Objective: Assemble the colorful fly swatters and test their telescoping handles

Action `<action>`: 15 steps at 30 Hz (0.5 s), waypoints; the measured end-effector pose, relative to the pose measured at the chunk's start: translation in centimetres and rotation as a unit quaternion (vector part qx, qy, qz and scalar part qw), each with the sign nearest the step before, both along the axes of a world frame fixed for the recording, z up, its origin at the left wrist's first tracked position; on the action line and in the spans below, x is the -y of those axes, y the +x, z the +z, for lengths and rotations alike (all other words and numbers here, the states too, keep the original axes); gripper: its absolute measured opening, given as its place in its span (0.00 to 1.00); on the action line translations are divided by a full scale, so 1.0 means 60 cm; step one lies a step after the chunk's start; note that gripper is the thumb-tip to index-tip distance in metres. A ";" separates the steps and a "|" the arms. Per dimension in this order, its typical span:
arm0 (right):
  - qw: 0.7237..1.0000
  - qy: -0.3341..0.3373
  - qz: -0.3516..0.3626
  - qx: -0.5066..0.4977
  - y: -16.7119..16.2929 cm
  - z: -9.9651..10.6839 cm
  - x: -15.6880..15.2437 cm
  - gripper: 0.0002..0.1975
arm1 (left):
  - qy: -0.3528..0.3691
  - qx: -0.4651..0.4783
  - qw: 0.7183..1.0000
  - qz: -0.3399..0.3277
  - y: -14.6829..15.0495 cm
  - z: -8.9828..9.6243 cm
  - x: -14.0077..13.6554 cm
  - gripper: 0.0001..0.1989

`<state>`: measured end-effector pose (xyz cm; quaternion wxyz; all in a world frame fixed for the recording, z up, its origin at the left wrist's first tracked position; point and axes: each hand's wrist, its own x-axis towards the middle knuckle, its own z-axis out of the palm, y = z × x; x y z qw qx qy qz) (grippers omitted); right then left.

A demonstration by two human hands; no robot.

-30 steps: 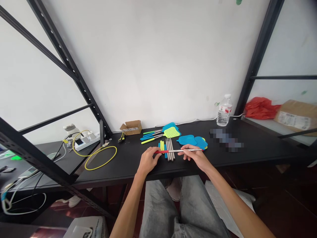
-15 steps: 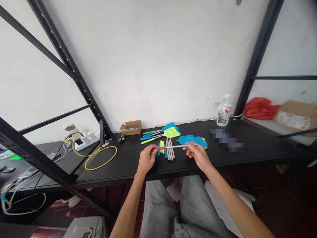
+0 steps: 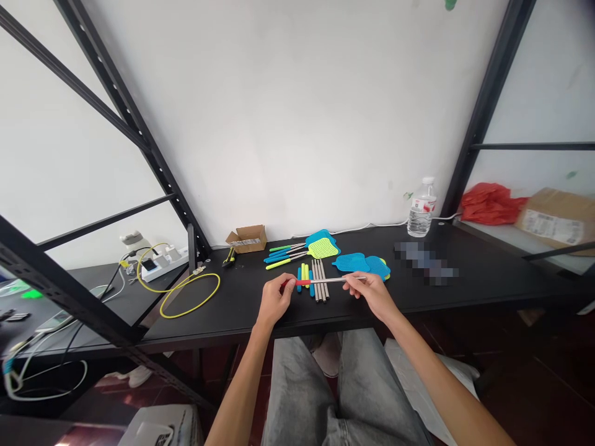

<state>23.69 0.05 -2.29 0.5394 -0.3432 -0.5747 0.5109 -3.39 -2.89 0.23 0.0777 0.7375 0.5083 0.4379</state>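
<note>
Head view: a red handle sleeve (image 3: pixel 304 282) and a silver rod (image 3: pixel 329 280) run end to end across the row of loose rods (image 3: pixel 320 291) and the blue and yellow sleeves (image 3: pixel 307 272); whether they touch those is unclear. An uneven pull could draw rod and sleeve apart, and a dip could knock the row askew. The left grip (image 3: pixel 276 298) is closed, pinching the red sleeve; the right grip (image 3: pixel 367 291) is also closed, pinching the rod toward its far end. Behind the right grip lie blue swatter heads (image 3: pixel 352 262); farther back, assembled fly swatters (image 3: pixel 321 249) rest on the black counter (image 3: pixel 251 291).
</note>
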 end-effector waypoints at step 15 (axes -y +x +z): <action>0.975 0.091 0.010 0.201 -0.011 0.004 0.013 0.15 | 0.011 -0.102 0.993 -0.055 0.011 0.004 0.007 0.15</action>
